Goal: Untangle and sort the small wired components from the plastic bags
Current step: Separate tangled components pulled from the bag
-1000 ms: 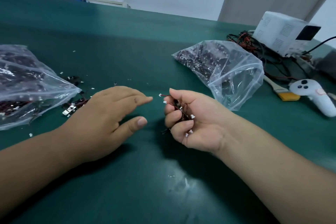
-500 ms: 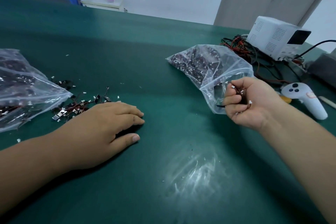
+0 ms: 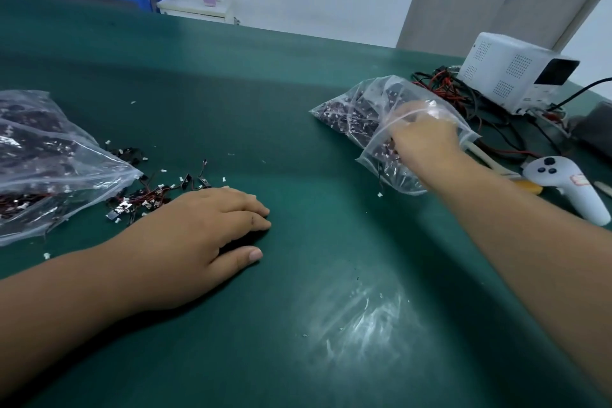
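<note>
R hand (image 3: 425, 142) in bag (image 3: 351, 116) mouth nr tabletop's (image 3: 331, 242) right edge, finger state can't tell; L hand (image 3: 205, 235) flat, relaxed, by loose wired components (image 3: 149, 199): light, floppy, snag-prone, so prob. pinch at connector, not wire.

We noted bare forearms (image 3: 82, 295), bare left hand (image 3: 198, 235) and right hand (image 3: 425, 142); short-trimmed thumbnail (image 3: 255, 254); small dark mark (image 3: 253, 218) on left index finger (image 3: 231, 220).

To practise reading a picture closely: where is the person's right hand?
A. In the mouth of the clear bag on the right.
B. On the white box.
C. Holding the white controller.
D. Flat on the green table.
A: the right hand is in the open mouth of the clear bag, its fingers behind the plastic.
</note>
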Motion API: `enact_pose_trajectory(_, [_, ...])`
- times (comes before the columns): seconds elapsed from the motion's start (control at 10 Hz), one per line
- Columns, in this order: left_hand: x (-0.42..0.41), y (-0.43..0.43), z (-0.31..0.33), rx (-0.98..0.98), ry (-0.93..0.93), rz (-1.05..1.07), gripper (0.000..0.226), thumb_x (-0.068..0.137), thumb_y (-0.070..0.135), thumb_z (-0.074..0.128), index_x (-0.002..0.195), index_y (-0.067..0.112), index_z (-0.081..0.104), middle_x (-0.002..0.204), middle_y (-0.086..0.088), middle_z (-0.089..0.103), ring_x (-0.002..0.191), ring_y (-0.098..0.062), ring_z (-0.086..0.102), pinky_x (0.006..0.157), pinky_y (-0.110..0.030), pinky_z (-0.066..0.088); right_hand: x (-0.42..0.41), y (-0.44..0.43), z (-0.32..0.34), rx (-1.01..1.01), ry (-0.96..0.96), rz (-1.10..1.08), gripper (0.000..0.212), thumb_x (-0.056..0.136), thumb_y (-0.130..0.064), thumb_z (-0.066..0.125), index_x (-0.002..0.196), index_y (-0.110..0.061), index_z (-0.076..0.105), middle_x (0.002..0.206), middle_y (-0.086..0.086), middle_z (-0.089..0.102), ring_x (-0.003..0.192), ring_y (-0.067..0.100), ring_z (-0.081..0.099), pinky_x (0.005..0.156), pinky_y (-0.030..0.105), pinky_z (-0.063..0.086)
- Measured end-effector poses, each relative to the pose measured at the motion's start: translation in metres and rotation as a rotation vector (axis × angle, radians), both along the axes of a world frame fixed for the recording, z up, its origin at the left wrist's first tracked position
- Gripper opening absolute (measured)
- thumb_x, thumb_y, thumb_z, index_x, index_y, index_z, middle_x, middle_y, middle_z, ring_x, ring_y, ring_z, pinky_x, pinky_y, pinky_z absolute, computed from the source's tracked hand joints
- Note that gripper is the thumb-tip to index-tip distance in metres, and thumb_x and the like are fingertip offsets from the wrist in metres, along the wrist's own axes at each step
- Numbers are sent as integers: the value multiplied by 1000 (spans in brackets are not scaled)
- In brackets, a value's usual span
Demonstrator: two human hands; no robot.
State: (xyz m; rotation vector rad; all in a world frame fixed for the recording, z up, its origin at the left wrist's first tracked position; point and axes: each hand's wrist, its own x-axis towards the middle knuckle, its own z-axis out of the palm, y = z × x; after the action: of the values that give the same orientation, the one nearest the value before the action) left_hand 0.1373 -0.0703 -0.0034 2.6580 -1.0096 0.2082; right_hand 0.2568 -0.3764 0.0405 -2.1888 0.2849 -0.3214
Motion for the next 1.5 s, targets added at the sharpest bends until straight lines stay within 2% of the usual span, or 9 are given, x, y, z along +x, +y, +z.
enact_pose_trajectory(0.1, [-1, 0, 1, -5, 1, -4, 47, 92, 54, 40, 119, 29, 69, 126, 17, 61, 121, 0, 45, 106, -13, 24, 7, -6, 8, 27, -222, -139, 12, 91, -15, 61, 91, -9, 71, 57, -6, 49, 39, 2, 38, 37, 21, 33])
enact_pose_trajectory(0.2, [-1, 0, 1, 0, 1, -4, 48, 92, 55, 38, 119, 29, 68, 127, 18, 60, 121, 0, 44, 105, -15, 25, 18, -5, 16, -131, -249, -135, 21, 95, -16, 54, 96, -1, 68, 68, -8, 50, 60, 3, 44, 58, 18, 42])
enact_pose_trajectory(0.3, [0, 1, 0, 8, 9, 2, 49, 92, 57, 37, 121, 31, 67, 129, 20, 58, 123, -1, 45, 106, -16, 26, 28, 4, 12, -139, 125, -64, 27, 98, -24, 54, 110, -2, 64, 88, 5, 61, 76, 16, 57, 72, 27, 56])
enact_pose_trajectory(0.5, [2, 2, -1, 20, 7, 8, 49, 93, 57, 36, 122, 32, 66, 130, 20, 57, 125, -1, 45, 107, -15, 24, -3, 3, 31, -647, 71, 251, 27, 101, -22, 46, 116, -12, 67, 113, 12, 67, 105, 32, 62, 88, 35, 49])
enact_pose_trajectory(0.7, [2, 3, -3, 11, 9, 15, 51, 92, 60, 33, 124, 35, 64, 132, 24, 54, 129, 3, 42, 111, -22, 29, -34, -5, 48, -941, 146, 460, 21, 89, -25, 66, 70, -28, 57, 74, -6, 60, 67, 10, 53, 58, 27, 39])
enact_pose_trajectory(0.9, [2, 2, -3, 10, 15, 19, 53, 92, 61, 33, 124, 34, 65, 133, 23, 55, 130, 1, 42, 112, -25, 31, -55, -13, 28, -1193, 477, 534, 26, 76, -47, 75, 83, -31, 56, 84, -14, 63, 79, 10, 58, 81, 34, 44])
enact_pose_trajectory(1.0, [2, 2, -2, 11, 17, 19, 52, 92, 60, 33, 123, 33, 65, 132, 23, 54, 130, 0, 44, 110, -30, 37, -54, -14, 17, -1300, 246, 492, 10, 82, -32, 62, 81, -30, 52, 88, -12, 61, 85, 15, 56, 78, 33, 33])
enact_pose_trajectory(1.2, [3, 2, -3, 15, 10, 21, 52, 93, 60, 33, 124, 33, 65, 132, 23, 55, 129, 0, 45, 110, -27, 34, -54, -18, 18, -1198, 118, 436, 9, 87, -25, 53, 82, -32, 54, 88, -6, 59, 82, 23, 56, 66, 30, 43])
enact_pose_trajectory(1.5, [3, 3, -4, 23, 10, 25, 54, 93, 61, 31, 125, 34, 64, 134, 23, 54, 131, 1, 43, 111, -24, 30, -56, -18, 53, -663, 83, 463, 25, 90, -14, 42, 73, -26, 56, 67, -12, 60, 61, 13, 49, 54, 29, 42])
